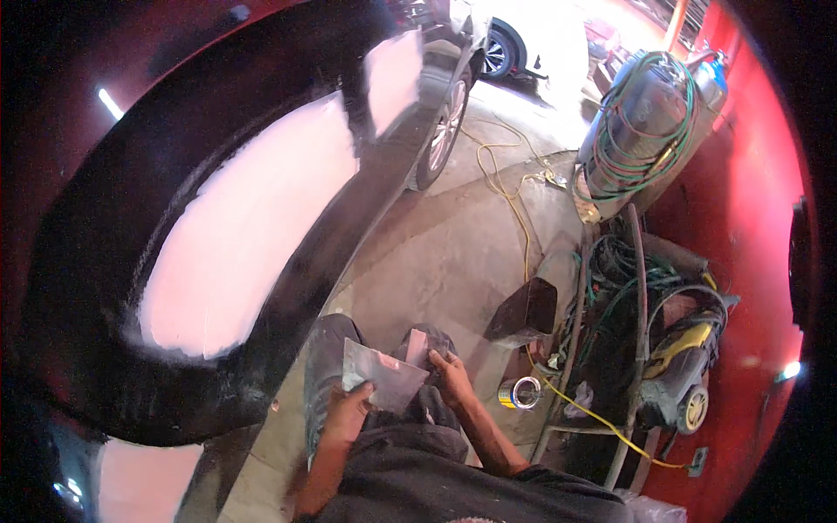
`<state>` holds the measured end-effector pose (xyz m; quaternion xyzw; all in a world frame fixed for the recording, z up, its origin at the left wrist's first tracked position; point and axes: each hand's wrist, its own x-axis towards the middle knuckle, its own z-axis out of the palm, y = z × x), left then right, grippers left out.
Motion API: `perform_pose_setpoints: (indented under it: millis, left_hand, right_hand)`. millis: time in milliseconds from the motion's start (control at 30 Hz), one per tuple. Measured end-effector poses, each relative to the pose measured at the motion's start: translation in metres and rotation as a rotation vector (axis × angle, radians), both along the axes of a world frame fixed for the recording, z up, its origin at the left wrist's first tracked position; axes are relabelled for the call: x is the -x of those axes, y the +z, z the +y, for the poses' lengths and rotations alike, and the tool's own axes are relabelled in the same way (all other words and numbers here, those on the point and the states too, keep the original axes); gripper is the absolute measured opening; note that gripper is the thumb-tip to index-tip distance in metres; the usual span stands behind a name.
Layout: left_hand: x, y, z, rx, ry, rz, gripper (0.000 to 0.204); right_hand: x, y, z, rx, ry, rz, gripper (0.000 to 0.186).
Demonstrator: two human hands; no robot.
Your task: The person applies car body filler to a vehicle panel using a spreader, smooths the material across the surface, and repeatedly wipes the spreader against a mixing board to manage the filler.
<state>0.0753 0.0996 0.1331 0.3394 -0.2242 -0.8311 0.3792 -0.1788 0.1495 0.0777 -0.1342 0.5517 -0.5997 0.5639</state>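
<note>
My left hand [350, 408] grips the lower left edge of a flat greyish mixing board [397, 392], which has a smear of pinkish putty near its top edge. In the fingers of my right hand [451, 376] is a small putty spreader [418, 347] with pink on its blade; it overlaps the board's right side, and I cannot tell whether they touch. To my left stands a dark car panel [305, 253] bearing a large smooth pale pink putty patch [253, 235]. More pink patches [394, 80] lie farther along the car and at the lower left.
An open tin [520, 393] stands on the floor right of my knees, near a dark box [526, 312]. A yellow cord [526, 235] crosses the concrete. Gas cylinders with coiled hoses [645, 131], a metal-framed rack [639, 288] and a yellow-black wheeled machine [684, 375] line the red wall.
</note>
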Motion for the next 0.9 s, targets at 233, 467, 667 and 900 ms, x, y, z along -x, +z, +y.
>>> perform_pose_setpoints:
  millis: [233,467,667,900]
  left_hand:
    - [0.011,0.016,0.003,-0.093,-0.111,-0.052,0.053]
    - [0.027,0.026,-0.019,-0.056,-0.172,0.012,0.054]
    - [0.042,0.025,-0.033,-0.110,-0.082,0.025,0.047]
    - [0.065,0.037,-0.072,-0.013,-0.188,0.062,0.044]
  right_hand:
    - [-0.020,0.023,0.006,-0.053,-0.067,0.035,0.029]
    - [-0.023,0.022,0.036,-0.086,-0.185,-0.080,0.029]
    - [0.004,0.018,0.032,-0.073,-0.268,0.059,0.024]
    - [0.049,0.044,-0.014,0.078,-0.281,0.112,0.028]
